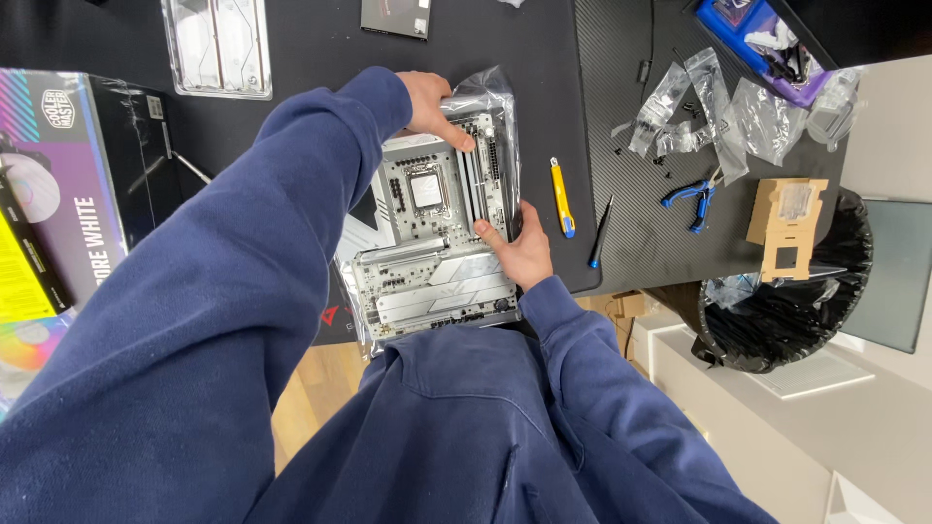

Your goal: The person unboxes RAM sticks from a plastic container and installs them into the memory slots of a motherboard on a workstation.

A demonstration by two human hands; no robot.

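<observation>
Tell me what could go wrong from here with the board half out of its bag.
1. The white and silver motherboard overhangs the black desk edge toward the person; it might tip off.
2. The left hand rests fingers near the bare square processor socket; a slip could damage it.
3. The clear plastic bag may snag on the board under the right hand.

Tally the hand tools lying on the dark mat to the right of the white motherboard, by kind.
Utility knife, yellow: 1
Screwdriver, blue-tipped: 1
Pliers, blue-handled: 1
Total: 3
</observation>
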